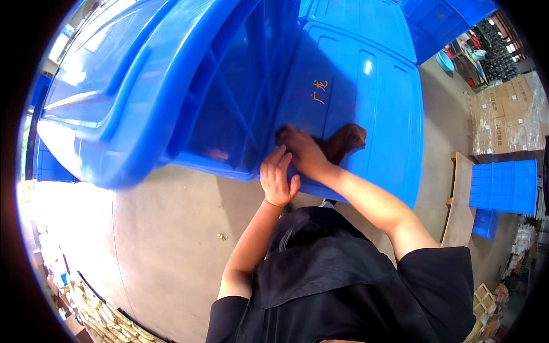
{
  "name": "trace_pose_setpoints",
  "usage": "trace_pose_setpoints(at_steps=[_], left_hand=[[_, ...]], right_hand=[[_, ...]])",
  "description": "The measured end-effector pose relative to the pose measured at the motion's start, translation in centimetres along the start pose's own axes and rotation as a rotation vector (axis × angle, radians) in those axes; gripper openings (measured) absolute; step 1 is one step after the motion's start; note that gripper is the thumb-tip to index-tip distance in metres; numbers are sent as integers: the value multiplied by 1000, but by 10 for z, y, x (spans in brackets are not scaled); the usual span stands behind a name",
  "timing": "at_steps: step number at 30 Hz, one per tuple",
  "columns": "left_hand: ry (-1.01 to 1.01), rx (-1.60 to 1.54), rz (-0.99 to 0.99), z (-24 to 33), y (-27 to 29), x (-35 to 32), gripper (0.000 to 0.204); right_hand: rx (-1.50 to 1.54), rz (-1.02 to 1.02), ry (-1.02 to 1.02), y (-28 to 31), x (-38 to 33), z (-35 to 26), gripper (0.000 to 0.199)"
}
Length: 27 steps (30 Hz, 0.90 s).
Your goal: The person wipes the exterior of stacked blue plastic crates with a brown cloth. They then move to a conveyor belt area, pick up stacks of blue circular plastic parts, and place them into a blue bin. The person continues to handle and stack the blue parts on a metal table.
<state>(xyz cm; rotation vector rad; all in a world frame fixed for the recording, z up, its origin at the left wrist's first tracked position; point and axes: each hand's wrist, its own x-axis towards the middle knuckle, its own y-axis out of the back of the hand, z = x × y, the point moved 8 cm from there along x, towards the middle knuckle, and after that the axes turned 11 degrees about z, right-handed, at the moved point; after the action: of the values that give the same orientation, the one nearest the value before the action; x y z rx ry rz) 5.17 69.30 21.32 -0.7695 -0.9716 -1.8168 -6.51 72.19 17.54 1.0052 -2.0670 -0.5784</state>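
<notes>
My right hand (pixel 306 153) is closed on a dark brown cloth (pixel 345 140) and presses it against the blue lid (pixel 374 120) of a large plastic bin. Its fingers are slightly blurred, and part of the cloth bunches under them. My left hand (pixel 277 178) lies beside the right wrist, near the lid's lower left corner. Its fingers are stretched out, the thumb is apart, and it holds nothing. At the left rises a big blue plastic piece (pixel 151 108), tilted up, with a ribbed inner side and rounded rim; it looks like a raised bin or lid.
More blue bins (pixel 437 26) stand at the far end. To the right are a wooden board (pixel 459 197), blue crates (pixel 503 186) and wrapped cardboard boxes (pixel 509 114). A small yellow scrap (pixel 222 236) lies on the grey floor (pixel 166 251). Pale stacked material (pixel 97 308) sits at lower left.
</notes>
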Motion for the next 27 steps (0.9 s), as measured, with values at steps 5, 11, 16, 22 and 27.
trace_pose_setpoints(at_steps=[5, 11, 16, 22, 27], left_hand=[[43, -102, 55, -4, 13, -2, 48], [80, -42, 34, -11, 13, -3, 46], [-1, 13, 26, -4, 8, -3, 44], [-79, 40, 16, 3, 0, -5, 46], [-92, 37, -1, 6, 0, -1, 50]], right_hand=[[146, -188, -61, 1, -30, -65, 28], [-241, 27, 2, 50, -82, -58, 27], [-239, -74, -33, 151, -167, -13, 38], [-294, -110, -86, 189, -209, 2, 46], [-242, 51, -42, 79, -111, -43, 30]])
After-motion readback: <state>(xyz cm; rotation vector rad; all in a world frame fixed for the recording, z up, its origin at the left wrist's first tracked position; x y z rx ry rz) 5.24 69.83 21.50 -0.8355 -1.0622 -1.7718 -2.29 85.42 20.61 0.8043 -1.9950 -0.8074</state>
